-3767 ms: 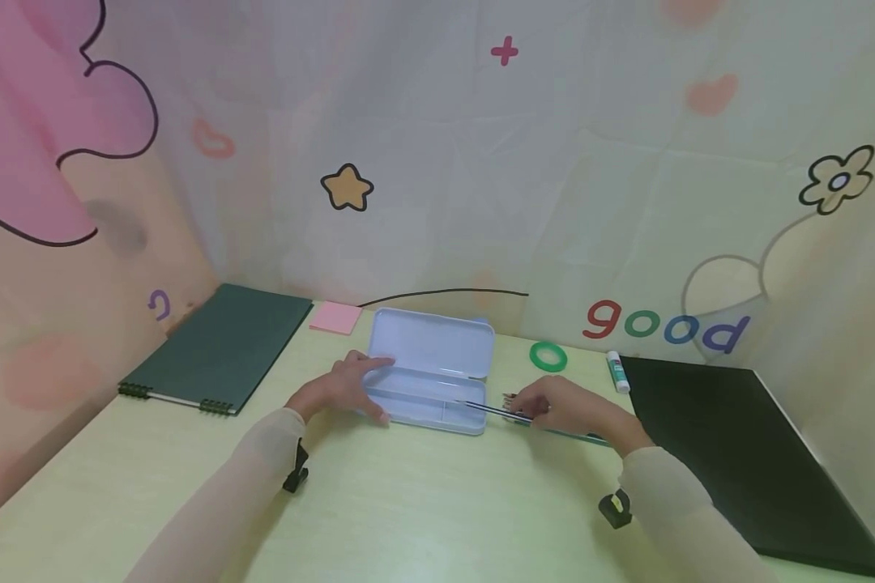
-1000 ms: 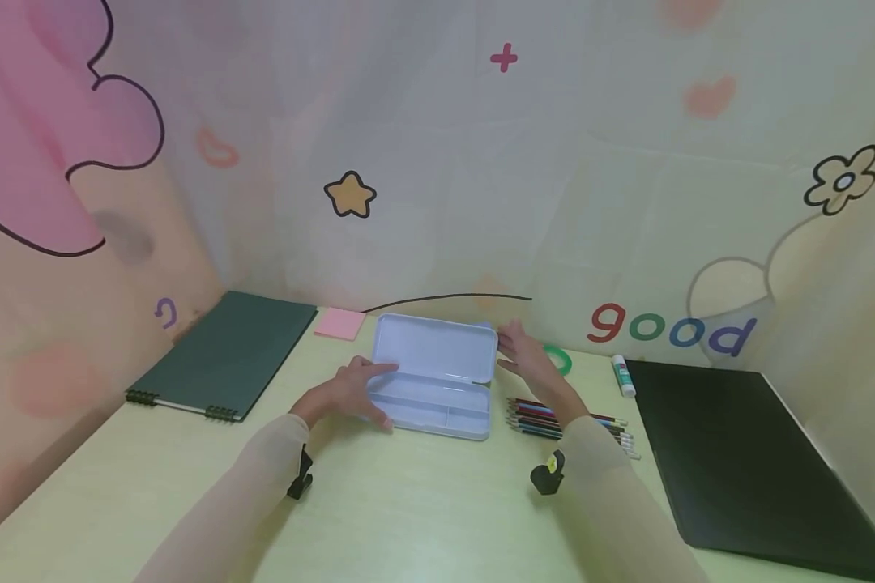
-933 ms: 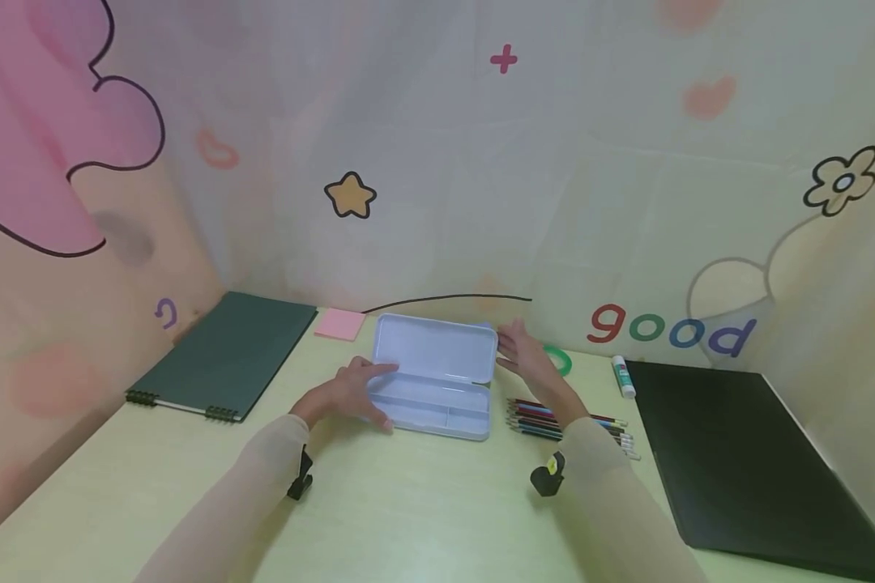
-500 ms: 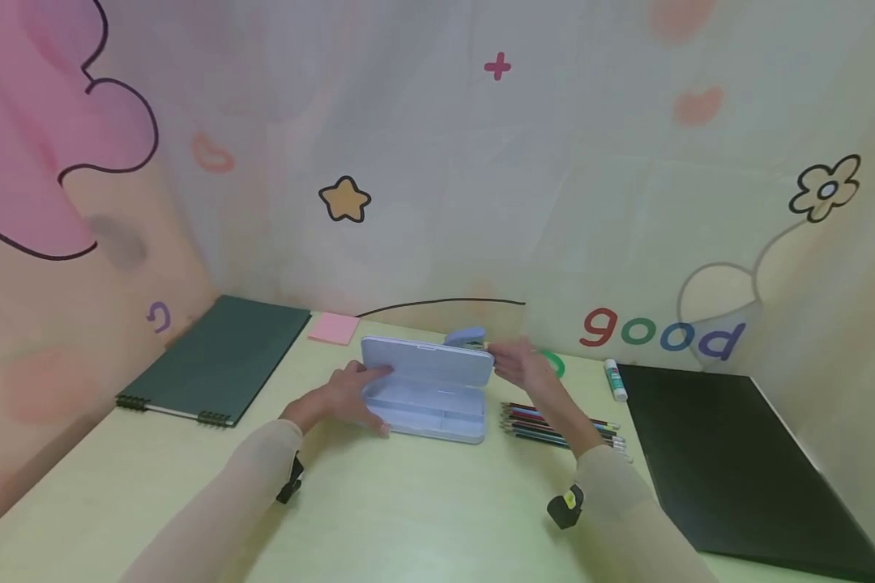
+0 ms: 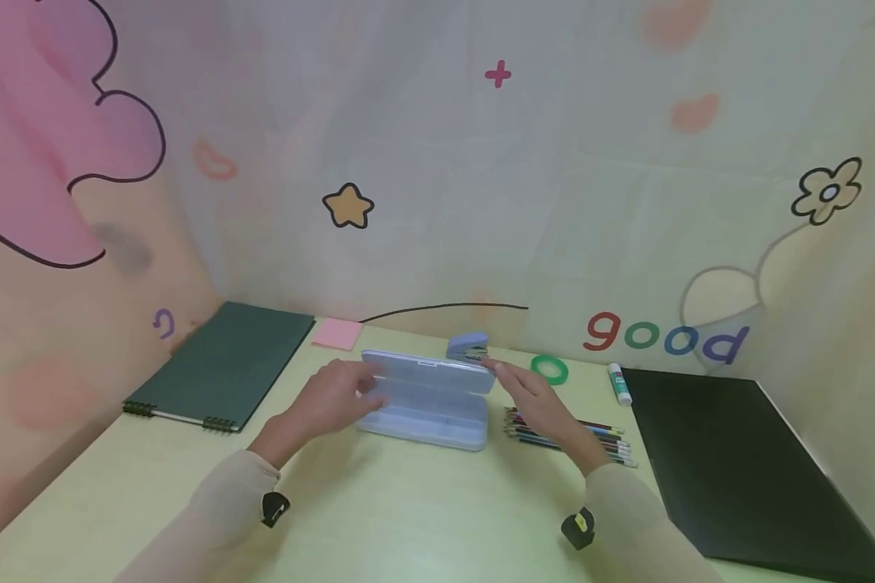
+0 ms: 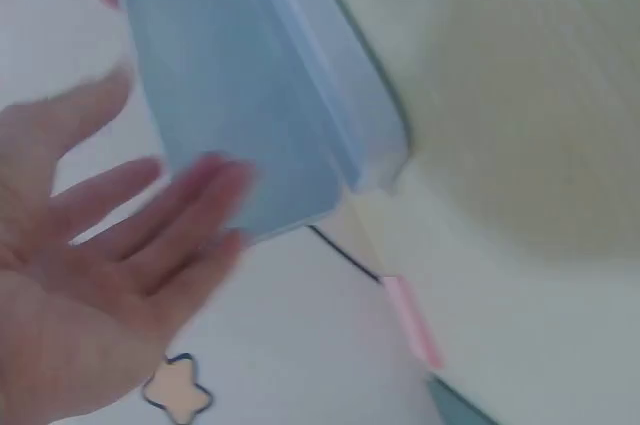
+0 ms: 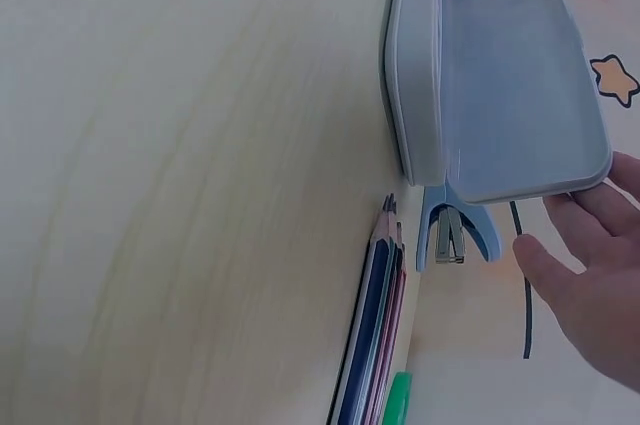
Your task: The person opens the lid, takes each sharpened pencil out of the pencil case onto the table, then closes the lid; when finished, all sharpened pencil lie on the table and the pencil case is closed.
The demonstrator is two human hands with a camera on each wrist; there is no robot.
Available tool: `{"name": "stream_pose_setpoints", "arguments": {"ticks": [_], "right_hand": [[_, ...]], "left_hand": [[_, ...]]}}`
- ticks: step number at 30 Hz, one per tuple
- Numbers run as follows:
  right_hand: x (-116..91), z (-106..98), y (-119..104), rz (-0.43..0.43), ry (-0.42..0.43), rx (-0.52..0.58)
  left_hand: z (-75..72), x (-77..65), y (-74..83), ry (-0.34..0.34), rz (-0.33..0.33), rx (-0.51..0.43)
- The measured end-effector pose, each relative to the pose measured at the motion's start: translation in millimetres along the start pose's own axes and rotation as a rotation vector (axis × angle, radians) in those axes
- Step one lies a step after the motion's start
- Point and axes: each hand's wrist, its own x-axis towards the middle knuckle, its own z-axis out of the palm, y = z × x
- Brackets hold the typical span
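Observation:
A light-blue pencil case [image 5: 424, 416] lies on the table with its hinged lid [image 5: 437, 371] tilted partway over the tray. My right hand [image 5: 547, 409] is at the lid's right corner; in the right wrist view its straight fingertips [image 7: 588, 207] touch the lid edge from behind. My left hand [image 6: 120, 235], blurred, hovers by the case's left end with fingers spread and nothing held. In the head view its thumb and fingers overlap the case's left edge. Right of the case lies a row of pencils [image 5: 598, 431], partly hidden by my right hand.
A blue stapler [image 5: 468, 344] stands behind the case. Green tape [image 5: 549, 370] and a glue stick [image 5: 619, 385] are at the back right. A black board [image 5: 751, 461] lies right; a dark green spiral notebook [image 5: 226, 360] and pink sticky notes [image 5: 337, 333] lie left.
The pencils have been put down right of the case. My right hand has moved to the lid and tipped it forward, exposing the stapler. My left hand has pulled back slightly from the case.

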Motion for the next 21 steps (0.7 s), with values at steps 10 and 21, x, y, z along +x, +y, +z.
{"name": "stream_pose_setpoints", "arguments": {"ticks": [10,21], "right_hand": [[-11.9,8.6,-2.4,0.026,-0.061,-0.112],[-30.4,15.5,-11.2,-0.162,-0.245,-0.591]], "left_hand": [[11.3,10.3,3.0,-0.030,0.143,0.132],[33.4,0.4,9.0,-0.236,0.142,0.194]]}}
